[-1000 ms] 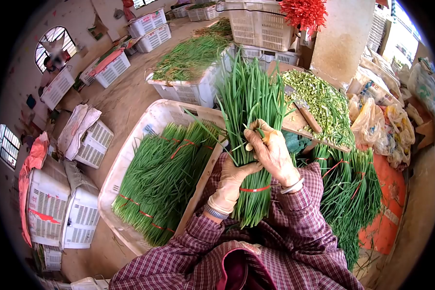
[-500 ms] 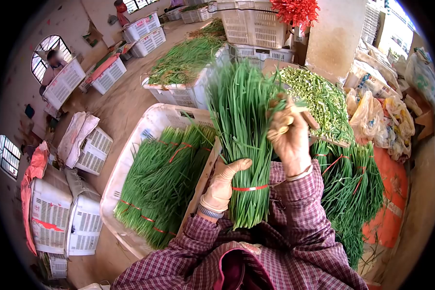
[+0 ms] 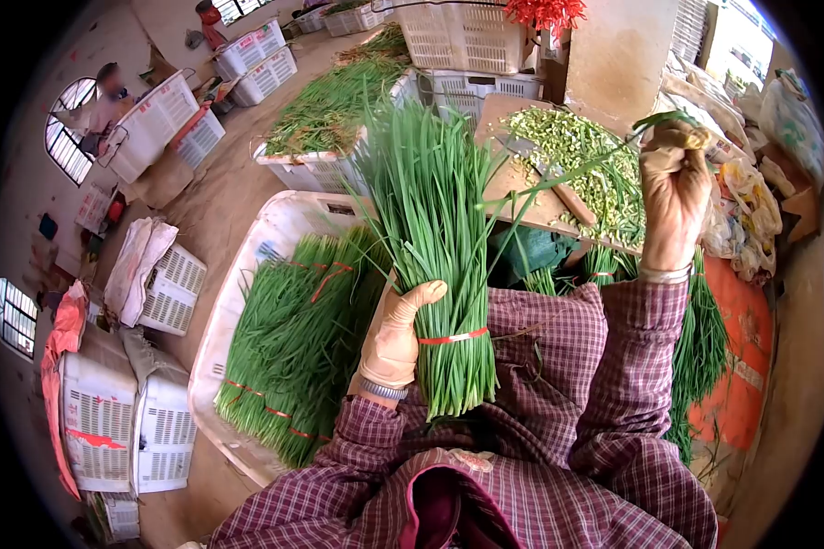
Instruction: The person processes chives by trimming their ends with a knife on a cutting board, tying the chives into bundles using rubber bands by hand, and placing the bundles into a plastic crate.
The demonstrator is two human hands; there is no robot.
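Note:
My left hand (image 3: 398,340), in a pale glove, is wrapped round an upright bundle of green stalks (image 3: 449,274) with a red band near its lower end. Raised at the right, my right hand (image 3: 676,178) is closed on a few loose green leaves (image 3: 661,119); some long blades trail from it toward the bundle. Left of the bundle, a white crate (image 3: 212,366) holds more banded green bundles (image 3: 293,339). A wooden board (image 3: 505,178) beyond carries chopped pale-green pieces (image 3: 577,151) and a knife with a wooden handle (image 3: 574,203).
More green bundles (image 3: 700,357) hang at the right beside an orange sheet (image 3: 728,357). Plastic bags (image 3: 737,201) lie behind them. A crate of loose greens (image 3: 307,172) stands ahead. At the far left, a person (image 3: 110,105) is beside white crates (image 3: 156,123).
My right hand has moved away from the bundle to the right, with leaves in it. The bundle in my left hand has shifted slightly left. The far person and crate have moved a little.

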